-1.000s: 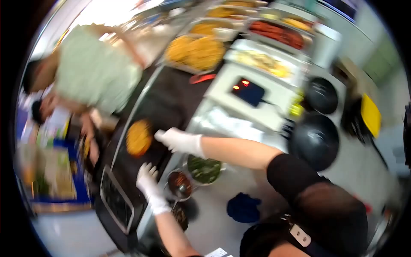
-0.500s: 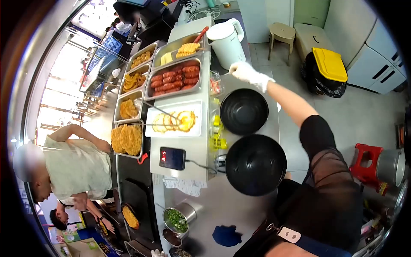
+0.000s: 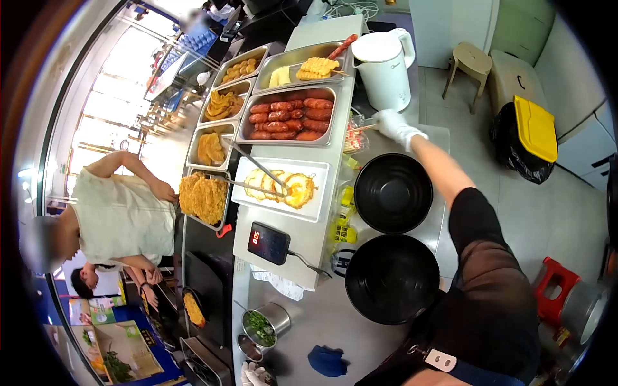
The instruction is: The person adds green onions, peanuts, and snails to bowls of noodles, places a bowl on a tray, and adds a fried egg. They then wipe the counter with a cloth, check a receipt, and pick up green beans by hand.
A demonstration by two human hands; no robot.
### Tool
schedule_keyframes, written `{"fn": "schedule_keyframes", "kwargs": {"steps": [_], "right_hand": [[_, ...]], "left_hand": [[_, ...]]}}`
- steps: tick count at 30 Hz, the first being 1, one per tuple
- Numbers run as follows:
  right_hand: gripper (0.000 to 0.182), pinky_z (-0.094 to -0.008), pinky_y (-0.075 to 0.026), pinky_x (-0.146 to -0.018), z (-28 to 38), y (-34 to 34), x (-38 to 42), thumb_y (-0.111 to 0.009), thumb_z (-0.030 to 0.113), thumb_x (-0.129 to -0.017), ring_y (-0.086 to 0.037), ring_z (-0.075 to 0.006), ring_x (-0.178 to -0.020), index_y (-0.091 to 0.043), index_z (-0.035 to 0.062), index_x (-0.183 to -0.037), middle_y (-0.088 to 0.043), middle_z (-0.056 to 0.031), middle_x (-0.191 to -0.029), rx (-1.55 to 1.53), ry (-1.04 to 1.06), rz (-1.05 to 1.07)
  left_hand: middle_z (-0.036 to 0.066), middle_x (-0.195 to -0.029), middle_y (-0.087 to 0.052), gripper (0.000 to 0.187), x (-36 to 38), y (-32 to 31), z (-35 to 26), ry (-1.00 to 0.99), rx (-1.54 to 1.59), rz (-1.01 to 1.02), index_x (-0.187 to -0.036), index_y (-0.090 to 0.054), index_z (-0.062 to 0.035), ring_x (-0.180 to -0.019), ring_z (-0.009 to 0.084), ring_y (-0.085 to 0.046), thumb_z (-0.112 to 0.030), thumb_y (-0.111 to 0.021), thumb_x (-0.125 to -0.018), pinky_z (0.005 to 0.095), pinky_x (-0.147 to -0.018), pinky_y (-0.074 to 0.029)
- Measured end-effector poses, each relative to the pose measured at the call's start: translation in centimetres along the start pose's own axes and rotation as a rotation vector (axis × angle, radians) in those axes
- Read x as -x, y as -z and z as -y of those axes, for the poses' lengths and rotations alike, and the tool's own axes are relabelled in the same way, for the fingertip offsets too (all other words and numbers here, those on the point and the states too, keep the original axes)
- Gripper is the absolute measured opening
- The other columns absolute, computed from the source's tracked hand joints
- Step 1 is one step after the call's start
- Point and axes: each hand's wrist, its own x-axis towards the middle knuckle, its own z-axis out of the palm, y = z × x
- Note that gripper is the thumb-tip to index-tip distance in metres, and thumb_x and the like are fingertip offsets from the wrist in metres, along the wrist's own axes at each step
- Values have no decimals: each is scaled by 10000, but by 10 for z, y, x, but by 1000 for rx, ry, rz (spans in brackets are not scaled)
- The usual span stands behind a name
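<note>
We see the right hand [image 3: 393, 125], in a white glove, stretched out to the upper middle of the frame, its fingers curled together at a clear plastic bag of wooden skewers [image 3: 356, 134]. It looks pinched on the skewer ends, though the grip itself is too small for us to be sure. The skewers lie roughly level across the frame, long axis left to right, with the near ends toward the glove.

The left hand [image 3: 254, 374] shows only as a gloved scrap at the bottom edge — we cannot tell whether it is open or closed. It sits just beside a small steel pot of chopped greens [image 3: 265, 325].

The bag rests at the right edge of the steel tray of red sausages [image 3: 286, 118], below the white electric kettle [image 3: 383, 63] and just above the upper black wok [image 3: 393, 192]. A second black wok [image 3: 392, 278] sits below that one. Left of the woks lie a white tray of fried eggs with tongs [image 3: 283, 188] and a black digital scale [image 3: 268, 242].

Open floor lies to the right of the counter — a yellow-lidded black bin [image 3: 529, 138] stands well apart. A person in a pale green shirt [image 3: 122, 215] leans at the far left.
</note>
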Motion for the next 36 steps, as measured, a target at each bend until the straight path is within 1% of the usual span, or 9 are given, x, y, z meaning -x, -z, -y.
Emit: {"fn": "schedule_keyframes", "kwargs": {"steps": [5, 9, 17, 20, 21, 23, 27, 30, 36], "right_hand": [[273, -396, -490, -774, -27, 122, 70, -603, 233, -822, -643, -305, -875, -686, 21, -972, -668, -201, -950, 127, -126, -68], [166, -268, -461, -696, -35, 178, 98, -626, 108, -829, -584, -117, -765, -679, -31, -901, -656, -57, -842, -277, 54, 6], [150, -212, -291, -514, 443, -16, 211, -639, 209, -831, -401, -23, -568, -662, 66, -792, -510, 72, -674, -956, 7, 725], [207, -305, -361, -464, 531, -201, 194, -712, 266, -777, -489, -126, -504, -664, 75, -716, -558, -11, -594, -718, -18, 687], [180, -346, -517, -670, 562, -258, 179, -694, 163, -754, -682, -269, -836, -705, 8, -844, -697, -167, -850, -86, 310, 577], [243, -354, -527, -758, 600, -327, 179, -697, 213, -740, -673, -298, -925, -701, -2, -854, -690, -195, -910, -232, -21, 536], [234, -389, -520, -694, 641, -346, 201, -687, 225, -747, -683, -323, -842, -701, 2, -819, -689, -192, -830, -479, -157, 495], [296, -411, -529, -722, 639, -355, 199, -670, 312, -775, -663, -356, -850, -707, 23, -828, -672, -213, -814, -178, 356, 428], [257, -381, -517, -759, 617, -263, 232, -673, 244, -790, -674, -303, -808, -689, 28, -928, -687, -170, -832, -496, 554, 283]], "left_hand": [[138, -1121, -637, 376, -28, 30, 41, 71, 8, 154, -1224, -566, 16, -823, 133, -593, -234, -513, -949, 252, -755, -465], [108, -950, -672, 262, -26, 48, 55, 50, 162, -48, -1131, -626, 22, -716, 93, -585, -133, -530, -943, 213, -638, -462], [106, -920, -664, 221, -36, 90, 96, 122, 515, -144, -1100, -628, 21, -684, 105, -580, -107, -532, -948, 231, -665, -480], [114, -919, -662, 239, -33, 111, 112, 143, 528, -166, -1097, -627, 24, -689, 116, -586, -140, -541, -946, 240, -659, -480], [109, -916, -664, 245, -31, 119, 122, 138, 502, -191, -1090, -630, 21, -685, 122, -595, -160, -549, -945, 244, -647, -481], [107, -917, -666, 240, -26, 137, 145, 164, 509, -205, -1088, -632, 16, -683, 120, -595, -158, -547, -947, 243, -645, -483], [95, -914, -670, 225, -15, 167, 183, 307, 479, -275, -1082, -639, 0, -673, 109, -593, -157, -540, -954, 231, -635, -487], [85, -900, -671, 231, -11, 175, 218, 407, 495, -311, -1095, -635, -5, -671, 104, -595, -163, -535, -959, 222, -625, -488], [68, -867, -638, 218, 3, 172, 247, 480, 498, -293, -1090, -633, 12, -701, 115, -584, -99, -505, -953, 234, -653, -493]]}}
